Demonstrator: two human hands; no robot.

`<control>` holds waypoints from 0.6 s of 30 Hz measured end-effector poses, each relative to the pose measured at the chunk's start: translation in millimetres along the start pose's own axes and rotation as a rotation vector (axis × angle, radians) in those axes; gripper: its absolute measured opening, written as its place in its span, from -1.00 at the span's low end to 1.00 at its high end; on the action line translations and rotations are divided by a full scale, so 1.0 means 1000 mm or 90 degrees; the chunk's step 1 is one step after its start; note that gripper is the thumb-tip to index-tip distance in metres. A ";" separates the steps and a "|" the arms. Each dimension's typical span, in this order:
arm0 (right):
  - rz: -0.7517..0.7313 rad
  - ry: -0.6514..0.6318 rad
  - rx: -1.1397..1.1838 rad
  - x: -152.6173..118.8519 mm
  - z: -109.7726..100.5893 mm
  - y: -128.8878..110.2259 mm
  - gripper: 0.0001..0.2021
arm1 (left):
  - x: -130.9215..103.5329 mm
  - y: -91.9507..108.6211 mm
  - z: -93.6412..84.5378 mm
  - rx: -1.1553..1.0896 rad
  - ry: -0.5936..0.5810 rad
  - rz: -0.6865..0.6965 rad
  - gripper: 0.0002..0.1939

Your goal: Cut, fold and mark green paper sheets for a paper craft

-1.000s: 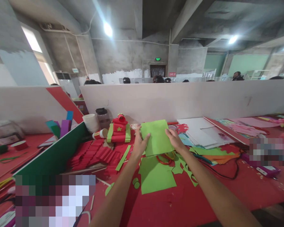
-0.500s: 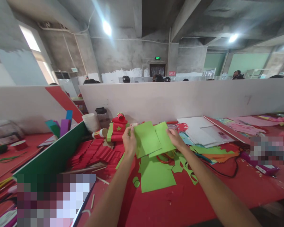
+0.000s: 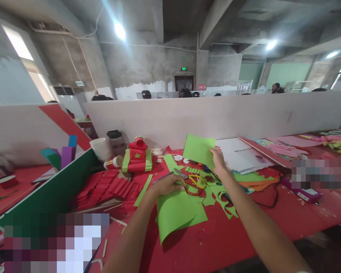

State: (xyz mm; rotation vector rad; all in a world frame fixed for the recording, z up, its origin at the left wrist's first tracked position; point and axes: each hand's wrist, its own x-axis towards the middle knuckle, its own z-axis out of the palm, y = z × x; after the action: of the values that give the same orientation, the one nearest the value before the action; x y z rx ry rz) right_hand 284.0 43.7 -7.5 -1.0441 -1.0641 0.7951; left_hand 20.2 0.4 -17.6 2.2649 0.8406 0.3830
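Observation:
My left hand pinches the upper edge of a light-green paper sheet, which curls over low above the red table. Beneath it lies another green sheet, partly covered. My right hand is closed on the right edge of a second green paper piece, raised at the back of the work area. Between my hands lie scissors with red-orange and yellow handles, close to my left fingertips. Green paper scraps are scattered to their right.
A red and green paper model with a star stands behind folded red paper strips. Left of them are a green divider board, paper cups and a dark-lidded bottle. A white partition runs along the back.
The two green pieces held together have been parted. My left hand has moved down toward me with one, while my right hand keeps the other raised. The scissors are now uncovered.

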 end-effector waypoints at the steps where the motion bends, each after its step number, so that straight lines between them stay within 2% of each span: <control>1: 0.018 -0.017 0.004 -0.003 0.004 -0.001 -0.68 | 0.001 -0.002 0.001 0.028 0.001 -0.006 -0.78; 4: 0.062 -0.109 0.010 -0.013 0.014 -0.002 -0.71 | 0.001 -0.005 0.002 0.080 0.075 -0.025 -0.78; 6: 0.086 -0.168 0.011 -0.019 0.020 -0.002 -0.72 | 0.000 -0.004 0.002 0.067 0.115 -0.004 -0.71; 9: 0.109 -0.244 0.009 -0.025 0.025 0.001 -0.72 | -0.001 0.000 0.004 0.036 0.126 0.044 -0.58; 12: 0.106 -0.323 0.002 -0.025 0.027 0.008 -0.71 | 0.001 0.005 0.004 0.020 0.166 0.055 -0.59; 15: 0.072 -0.325 -0.036 -0.021 0.025 0.015 -0.69 | 0.003 0.013 -0.002 -0.088 0.278 -0.007 -0.64; 18: 0.003 -0.296 -0.125 -0.015 0.022 0.019 -0.70 | 0.003 0.020 -0.010 -0.275 0.435 -0.109 -0.47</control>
State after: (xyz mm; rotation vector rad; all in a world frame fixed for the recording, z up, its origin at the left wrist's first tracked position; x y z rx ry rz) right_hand 257.9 42.0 -26.8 -1.0496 -1.5592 0.9786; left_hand 26.6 -3.8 3.4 1.6450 1.1395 1.1718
